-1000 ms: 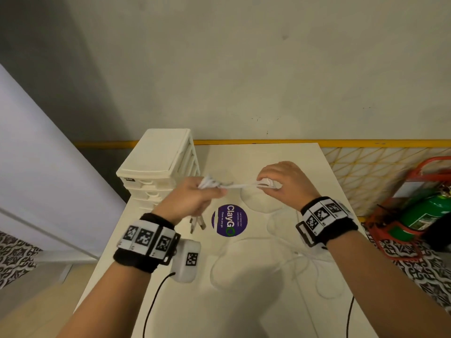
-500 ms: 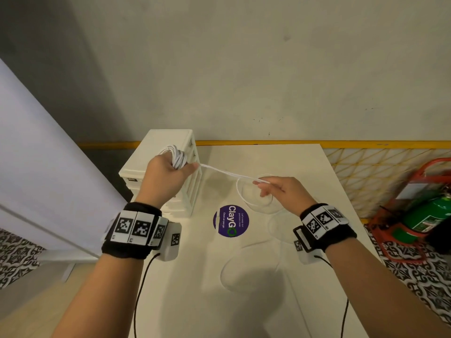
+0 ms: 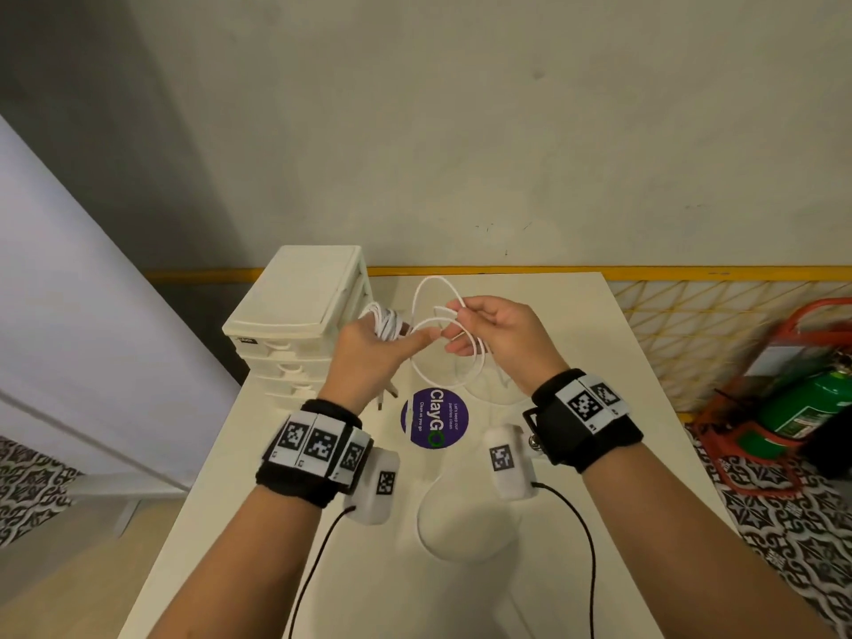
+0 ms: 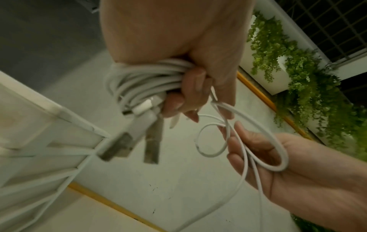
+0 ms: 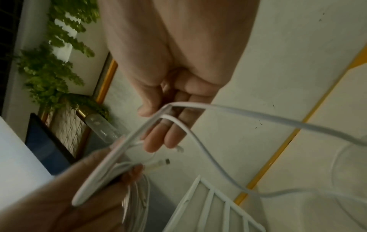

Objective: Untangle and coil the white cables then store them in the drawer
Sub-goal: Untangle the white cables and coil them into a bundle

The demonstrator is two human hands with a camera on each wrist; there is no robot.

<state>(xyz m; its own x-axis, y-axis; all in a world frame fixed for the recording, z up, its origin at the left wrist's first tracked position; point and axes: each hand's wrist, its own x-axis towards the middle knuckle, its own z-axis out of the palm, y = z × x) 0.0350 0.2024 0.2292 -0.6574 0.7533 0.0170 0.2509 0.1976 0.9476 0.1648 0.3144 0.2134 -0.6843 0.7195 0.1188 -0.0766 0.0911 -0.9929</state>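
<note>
My left hand (image 3: 374,350) grips a coiled bundle of white cables (image 3: 386,321) in front of the drawer unit. In the left wrist view the bundle (image 4: 143,78) sits in the fist and two USB plugs (image 4: 137,141) hang below it. My right hand (image 3: 479,332) is close to the left hand, its thumb and fingers pinching loose loops of the same white cable (image 3: 426,315). Those loops (image 4: 244,141) lie across the right fingers (image 4: 248,158). The cable (image 5: 238,109) trails from the right hand down to the table.
A cream drawer unit (image 3: 295,306) stands at the table's back left, its drawers closed. The white table (image 3: 369,583) carries a purple round sticker (image 3: 435,417) and a faint slack white cable loop (image 3: 422,509). A green fire extinguisher (image 3: 802,408) stands on the floor at right.
The hands were apart with the cable stretched between them. My right hand has come up and left to the left hand, so the stretched cable now hangs in loops. The left hand shifted right.
</note>
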